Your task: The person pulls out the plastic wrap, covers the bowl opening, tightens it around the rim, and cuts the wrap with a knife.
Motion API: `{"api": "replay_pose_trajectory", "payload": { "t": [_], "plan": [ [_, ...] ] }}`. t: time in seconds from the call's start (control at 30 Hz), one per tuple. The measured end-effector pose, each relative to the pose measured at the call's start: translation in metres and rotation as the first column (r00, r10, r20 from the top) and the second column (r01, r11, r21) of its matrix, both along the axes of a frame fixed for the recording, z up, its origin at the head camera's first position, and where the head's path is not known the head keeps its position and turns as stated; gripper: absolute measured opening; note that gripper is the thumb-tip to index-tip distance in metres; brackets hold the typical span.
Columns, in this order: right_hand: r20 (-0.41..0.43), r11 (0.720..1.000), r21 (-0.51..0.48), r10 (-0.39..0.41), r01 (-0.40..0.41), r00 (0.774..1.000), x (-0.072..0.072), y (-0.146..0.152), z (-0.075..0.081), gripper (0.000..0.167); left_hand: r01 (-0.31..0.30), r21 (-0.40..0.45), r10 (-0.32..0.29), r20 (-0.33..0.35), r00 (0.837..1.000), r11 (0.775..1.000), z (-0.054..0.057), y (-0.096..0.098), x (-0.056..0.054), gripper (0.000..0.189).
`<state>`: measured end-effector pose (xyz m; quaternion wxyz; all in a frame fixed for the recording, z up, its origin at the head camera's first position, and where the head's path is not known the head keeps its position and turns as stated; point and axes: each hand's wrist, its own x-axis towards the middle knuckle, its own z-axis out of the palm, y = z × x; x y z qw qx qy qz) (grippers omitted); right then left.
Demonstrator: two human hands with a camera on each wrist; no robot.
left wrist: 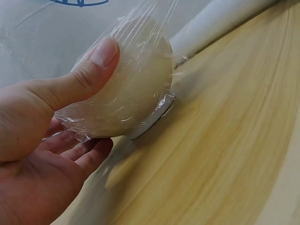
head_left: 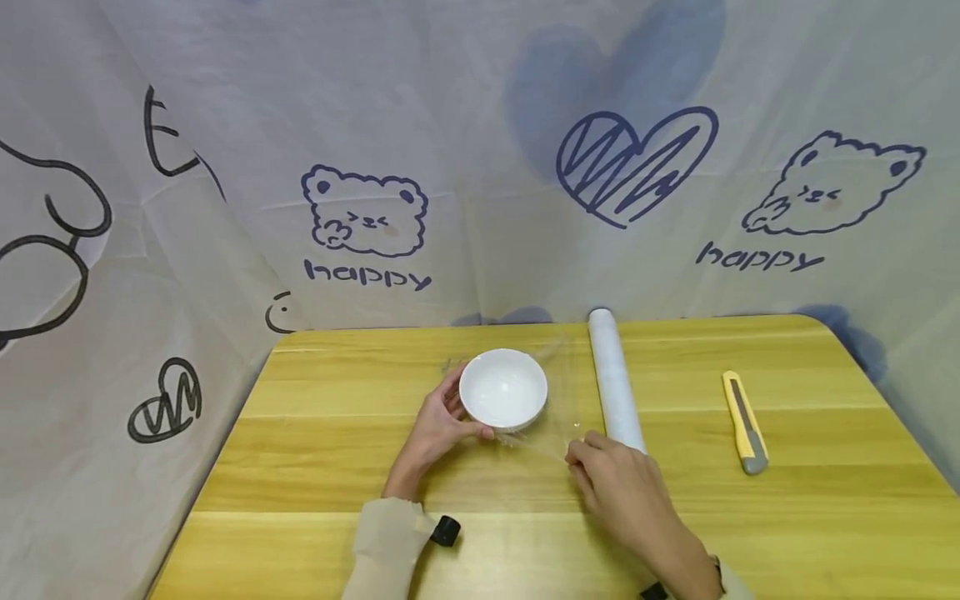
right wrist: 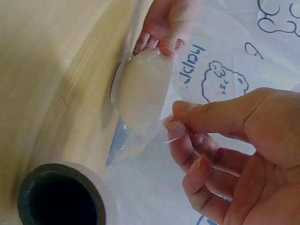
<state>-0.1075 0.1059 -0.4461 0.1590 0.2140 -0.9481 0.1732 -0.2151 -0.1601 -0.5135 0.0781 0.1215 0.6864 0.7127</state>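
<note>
A white bowl [head_left: 503, 389] stands upright on the table, with clear cling film [left wrist: 140, 51] stretched over its side. My left hand [head_left: 441, 425] grips the bowl from the left, thumb [left wrist: 96, 70] on the film-covered wall and fingers curled beneath. To the right of the bowl, my right hand [head_left: 618, 483] pinches the edge of the film between thumb and forefinger, as the right wrist view shows. The film runs taut from the bowl [right wrist: 143, 91] to those fingertips [right wrist: 178, 112].
A long white roll [head_left: 617, 379] of film lies just right of the bowl, its dark hollow core [right wrist: 61, 199] facing the right wrist camera. Farther right lies a yellow utility knife [head_left: 745, 422]. A printed cloth [head_left: 480, 167] hangs behind the wooden table [head_left: 315, 467].
</note>
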Motion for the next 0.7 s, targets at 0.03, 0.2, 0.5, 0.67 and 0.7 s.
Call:
{"api": "replay_pose_trajectory", "payload": {
  "t": [0.03,0.2,0.5,0.67,0.7],
  "plan": [
    [-0.001,1.000,0.020,-0.006,0.006,1.000,0.001,-0.001,0.000,0.020,0.000,-0.004,0.000,-0.004,1.000,1.000,0.000,0.000,0.000,0.110],
    [0.088,0.997,0.078,-0.019,0.012,0.996,0.002,-0.006,-0.008,0.012,0.014,0.003,-0.014,-0.007,1.000,1.000,0.001,0.000,0.001,0.110],
    [0.274,0.999,-0.024,0.040,-0.034,0.961,0.000,-0.007,-0.019,0.021,0.079,-0.039,-0.078,0.010,0.997,0.996,0.019,0.004,0.013,0.137],
    [0.357,0.994,-0.112,0.022,0.020,0.934,-0.004,0.003,-0.013,0.025,-0.113,-0.342,0.105,-0.041,0.994,0.933,0.031,0.031,0.025,0.148],
    [0.369,0.991,-0.126,0.013,0.037,0.929,-0.005,0.006,-0.012,0.025,-0.153,-0.399,0.145,-0.051,0.988,0.904,0.031,0.036,0.027,0.150]
  ]
}}
